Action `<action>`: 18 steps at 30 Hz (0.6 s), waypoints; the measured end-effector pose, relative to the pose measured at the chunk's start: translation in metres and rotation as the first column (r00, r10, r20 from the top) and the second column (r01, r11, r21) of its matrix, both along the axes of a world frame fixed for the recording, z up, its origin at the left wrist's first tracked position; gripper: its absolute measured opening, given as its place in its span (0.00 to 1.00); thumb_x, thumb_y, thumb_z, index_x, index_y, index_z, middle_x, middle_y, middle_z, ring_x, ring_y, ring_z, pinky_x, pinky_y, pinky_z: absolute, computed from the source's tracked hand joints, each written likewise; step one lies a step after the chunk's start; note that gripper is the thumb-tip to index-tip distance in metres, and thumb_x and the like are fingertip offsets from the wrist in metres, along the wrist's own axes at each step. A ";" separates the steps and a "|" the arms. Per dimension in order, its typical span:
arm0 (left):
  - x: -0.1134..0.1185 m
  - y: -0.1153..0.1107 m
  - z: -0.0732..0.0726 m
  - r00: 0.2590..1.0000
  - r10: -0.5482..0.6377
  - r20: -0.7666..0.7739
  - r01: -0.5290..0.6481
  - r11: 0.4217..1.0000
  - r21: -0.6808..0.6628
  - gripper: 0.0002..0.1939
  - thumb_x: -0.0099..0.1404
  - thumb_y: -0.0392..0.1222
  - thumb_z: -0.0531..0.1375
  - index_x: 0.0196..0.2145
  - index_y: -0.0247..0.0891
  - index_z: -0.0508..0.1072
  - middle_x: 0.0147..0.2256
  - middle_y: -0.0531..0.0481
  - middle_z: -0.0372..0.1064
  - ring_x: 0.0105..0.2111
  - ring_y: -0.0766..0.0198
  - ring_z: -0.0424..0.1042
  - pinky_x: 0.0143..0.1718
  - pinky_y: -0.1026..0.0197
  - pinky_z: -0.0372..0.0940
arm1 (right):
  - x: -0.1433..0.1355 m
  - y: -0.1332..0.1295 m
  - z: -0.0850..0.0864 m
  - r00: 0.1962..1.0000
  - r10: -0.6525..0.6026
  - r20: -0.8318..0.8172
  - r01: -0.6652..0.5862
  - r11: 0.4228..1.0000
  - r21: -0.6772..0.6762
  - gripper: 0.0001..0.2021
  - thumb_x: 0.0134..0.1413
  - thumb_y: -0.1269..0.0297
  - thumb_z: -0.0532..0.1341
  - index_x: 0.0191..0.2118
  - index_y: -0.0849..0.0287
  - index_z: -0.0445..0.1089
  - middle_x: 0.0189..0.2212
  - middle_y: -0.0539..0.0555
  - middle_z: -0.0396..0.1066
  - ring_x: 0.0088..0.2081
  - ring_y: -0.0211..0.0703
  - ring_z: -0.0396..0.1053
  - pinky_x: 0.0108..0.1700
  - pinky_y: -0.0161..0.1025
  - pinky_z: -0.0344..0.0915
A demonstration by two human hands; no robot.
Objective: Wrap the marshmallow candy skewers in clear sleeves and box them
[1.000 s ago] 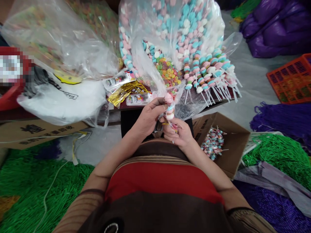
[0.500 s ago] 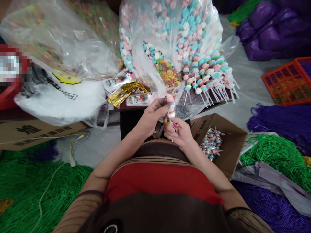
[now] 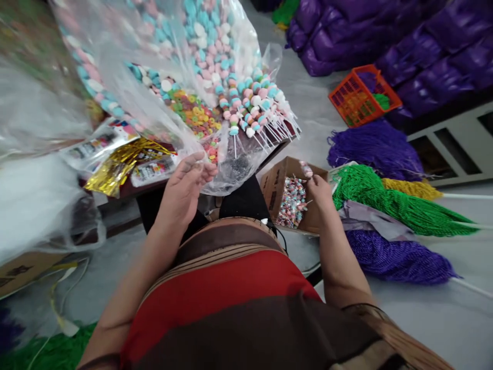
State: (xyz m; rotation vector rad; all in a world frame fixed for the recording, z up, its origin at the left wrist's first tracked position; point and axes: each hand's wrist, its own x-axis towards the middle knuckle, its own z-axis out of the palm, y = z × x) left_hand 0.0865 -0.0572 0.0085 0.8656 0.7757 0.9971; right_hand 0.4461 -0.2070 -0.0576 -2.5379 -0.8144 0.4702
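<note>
My right hand (image 3: 320, 191) is out at the right, closed on a wrapped candy skewer (image 3: 306, 169) at the rim of a cardboard box (image 3: 277, 181). Many wrapped candy skewers (image 3: 291, 205) lie inside that box. Over the table's front edge, my left hand (image 3: 185, 185) is raised with fingers apart and holds nothing. Close beside it is a clear plastic bag with colourful ring gummies (image 3: 192, 114). Unwrapped candy skewers (image 3: 256, 103) on white sticks lie in a pile at the table's right corner.
A big clear bag of pink, blue and white marshmallows (image 3: 210, 41) stands at the back. Gold twist ties (image 3: 123, 162) and printed wrappers (image 3: 96, 144) lie on the left. An orange crate (image 3: 356, 97) and green strand bundles (image 3: 365, 190) are on the floor at right.
My right hand has carried the wrapped candy skewer from in front of me to the box at right. My left hand has let go of it and opened. The view has turned right.
</note>
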 end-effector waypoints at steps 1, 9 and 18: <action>0.001 0.000 0.001 1.000 0.000 -0.008 0.000 1.000 -0.004 0.15 0.60 0.45 0.69 0.44 0.41 0.76 0.34 0.51 0.80 0.36 0.64 0.79 0.43 0.59 0.70 | 0.004 -0.003 -0.005 0.999 -0.036 0.022 0.036 0.999 0.004 0.19 0.58 0.56 0.59 0.46 0.66 0.73 0.43 0.68 0.77 0.45 0.55 0.73 0.46 0.47 0.67; 0.011 -0.001 0.001 1.000 0.006 -0.022 -0.007 0.998 -0.056 0.13 0.58 0.42 0.67 0.42 0.40 0.77 0.32 0.51 0.79 0.34 0.64 0.78 0.41 0.60 0.70 | -0.020 0.013 -0.005 0.965 -0.121 -0.233 0.206 0.898 0.388 0.18 0.57 0.59 0.59 0.49 0.62 0.74 0.34 0.56 0.80 0.36 0.44 0.77 0.42 0.42 0.72; 0.014 -0.005 -0.007 1.000 -0.015 0.024 0.019 0.977 -0.211 0.12 0.59 0.41 0.66 0.40 0.35 0.75 0.30 0.51 0.77 0.30 0.67 0.76 0.39 0.62 0.66 | -0.154 0.085 0.054 0.676 0.610 -0.413 -0.186 0.684 0.706 0.24 0.61 0.50 0.64 0.16 0.57 0.69 0.15 0.48 0.69 0.23 0.37 0.69 0.37 0.37 0.71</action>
